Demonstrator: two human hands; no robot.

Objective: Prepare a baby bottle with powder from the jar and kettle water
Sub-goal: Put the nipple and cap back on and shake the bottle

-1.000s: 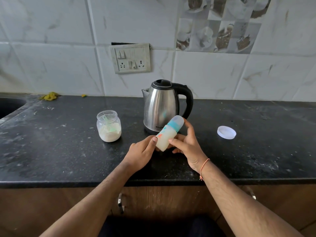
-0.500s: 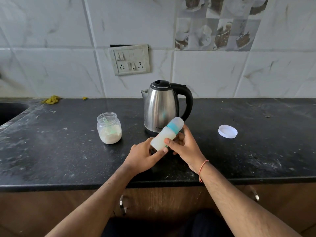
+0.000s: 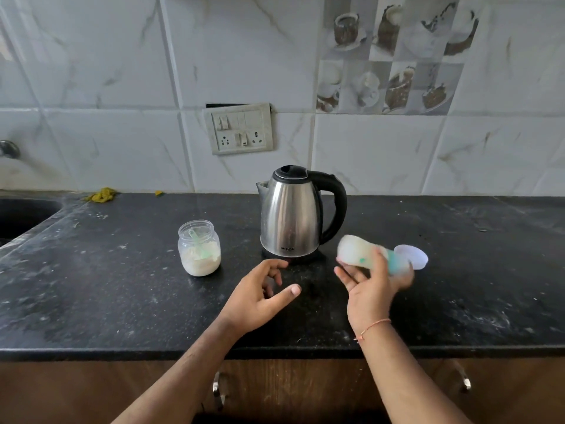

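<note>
My right hand [image 3: 371, 289] grips the baby bottle [image 3: 359, 254], which lies nearly sideways above the counter, blurred, its teal collar and cap pointing right and milky liquid inside. My left hand [image 3: 263, 293] hovers over the counter with loosely curled fingers and holds nothing. The steel kettle [image 3: 290, 215] with a black handle stands just behind both hands. Left of it the open glass powder jar [image 3: 199, 247] holds white powder and a green scoop.
A white jar lid [image 3: 412, 255] lies on the black stone counter [image 3: 107, 286] right of the kettle, partly behind the bottle. A sink [image 3: 18, 215] is at the far left. A switch and socket plate [image 3: 240, 128] is on the tiled wall.
My left hand let go of the bottle and drew back left. My right hand swung the bottle to the right and tipped it sideways, cap end now pointing right.
</note>
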